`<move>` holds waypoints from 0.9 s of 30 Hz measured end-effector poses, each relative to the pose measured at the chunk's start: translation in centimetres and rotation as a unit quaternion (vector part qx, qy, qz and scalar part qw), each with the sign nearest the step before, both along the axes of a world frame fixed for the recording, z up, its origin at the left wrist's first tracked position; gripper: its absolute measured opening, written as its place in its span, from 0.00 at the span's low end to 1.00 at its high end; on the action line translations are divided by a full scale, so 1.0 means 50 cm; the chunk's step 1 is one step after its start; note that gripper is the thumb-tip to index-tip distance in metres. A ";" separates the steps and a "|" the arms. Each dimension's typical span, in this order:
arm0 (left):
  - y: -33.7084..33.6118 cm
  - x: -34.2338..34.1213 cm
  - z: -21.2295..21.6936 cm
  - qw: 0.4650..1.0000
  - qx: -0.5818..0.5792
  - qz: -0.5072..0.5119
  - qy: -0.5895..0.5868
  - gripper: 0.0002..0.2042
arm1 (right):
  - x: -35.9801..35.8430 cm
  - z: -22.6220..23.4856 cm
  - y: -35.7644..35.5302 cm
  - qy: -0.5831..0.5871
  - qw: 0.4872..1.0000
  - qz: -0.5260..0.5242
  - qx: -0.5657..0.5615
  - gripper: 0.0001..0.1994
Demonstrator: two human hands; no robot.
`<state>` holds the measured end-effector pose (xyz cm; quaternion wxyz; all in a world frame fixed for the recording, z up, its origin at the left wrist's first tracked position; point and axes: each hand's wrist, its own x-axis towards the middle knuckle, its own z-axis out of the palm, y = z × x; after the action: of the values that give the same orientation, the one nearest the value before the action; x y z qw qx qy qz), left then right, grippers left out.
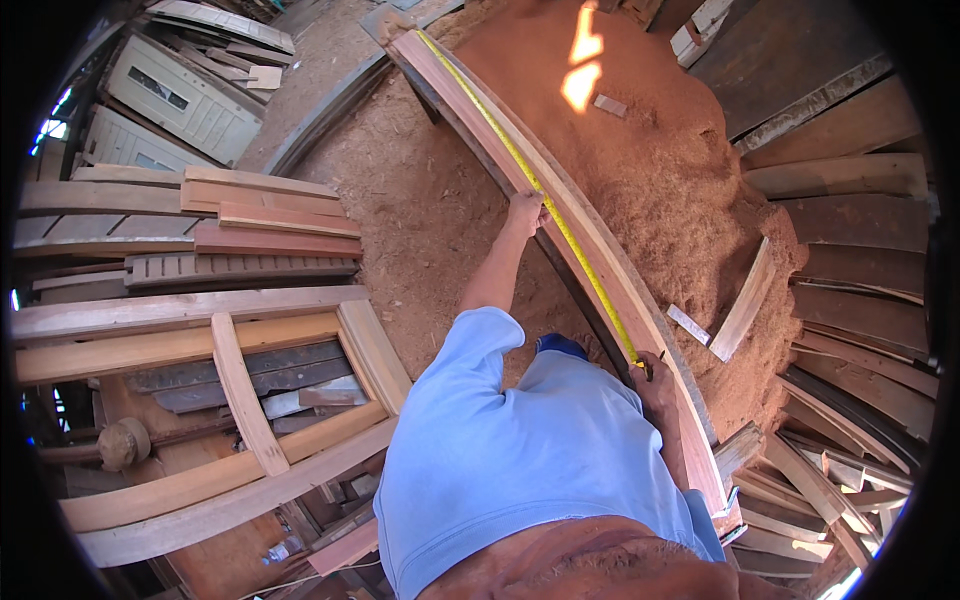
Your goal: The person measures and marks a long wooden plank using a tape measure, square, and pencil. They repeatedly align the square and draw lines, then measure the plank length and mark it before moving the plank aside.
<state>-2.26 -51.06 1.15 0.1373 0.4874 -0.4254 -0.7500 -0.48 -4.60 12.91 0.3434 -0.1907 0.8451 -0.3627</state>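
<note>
A yellow measuring tape (578,250) is stretched along a long wooden board (640,297), from its far end down toward me. My left hand (526,214) is closed at the board's left edge, its fingers pinching the tape about midway along. Nearer to me, my right hand (655,387) is closed around the tape's dark case at the near end of the yellow blade. A small dark tip sticks up beside the right fingers; I cannot make out what it is. The right palm rests over the board and hides part of the case.
A ladder-like wooden frame (250,395) lies at the left, beside stacked planks (275,225). Heaped sawdust (640,180) spreads right of the board, with a loose offcut (743,300) on it. More timber (850,250) lines the right side. Pale door panels (185,95) lean at far left.
</note>
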 end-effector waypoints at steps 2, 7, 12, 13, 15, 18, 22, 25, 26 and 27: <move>0.019 -0.008 -0.002 1.000 0.003 0.003 -0.004 0.03 | 0.001 0.001 0.010 -0.004 1.000 -0.009 0.006 0.19; 0.005 -0.005 -0.016 0.999 -0.017 0.020 0.038 0.04 | 0.001 -0.011 0.012 -0.007 1.000 -0.014 -0.017 0.19; -0.031 -0.011 0.005 0.997 -0.019 0.037 0.061 0.05 | -0.010 -0.051 -0.008 0.028 0.999 0.003 -0.019 0.21; -0.034 -0.015 0.012 0.997 -0.017 0.037 0.059 0.05 | -0.012 -0.051 -0.016 0.030 0.999 0.005 -0.019 0.21; -0.041 -0.012 0.021 0.998 -0.015 0.037 0.054 0.05 | -0.015 -0.037 -0.030 0.017 1.000 0.006 -0.011 0.21; -0.048 -0.004 0.026 0.999 -0.012 0.034 0.040 0.05 | -0.014 -0.022 -0.039 0.012 1.000 0.008 -0.013 0.21; -0.035 0.003 0.012 0.999 0.002 0.028 0.020 0.04 | -0.007 -0.025 -0.027 0.027 1.000 0.006 -0.009 0.21; -0.032 0.012 -0.009 0.999 0.012 0.025 0.019 0.04 | -0.002 -0.022 -0.019 0.015 1.000 0.004 -0.007 0.21; -0.031 0.013 -0.015 0.999 0.015 0.024 0.018 0.04 | 0.000 -0.022 -0.016 0.014 1.000 0.000 -0.011 0.20; -0.024 0.011 -0.018 0.999 0.016 0.023 0.021 0.04 | 0.002 -0.022 -0.011 0.014 1.000 -0.005 -0.014 0.20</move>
<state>-1.70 -52.28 0.25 0.1559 0.4834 -0.3992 -0.7633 -0.37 -5.15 11.83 0.3274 -0.1963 0.8454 -0.3736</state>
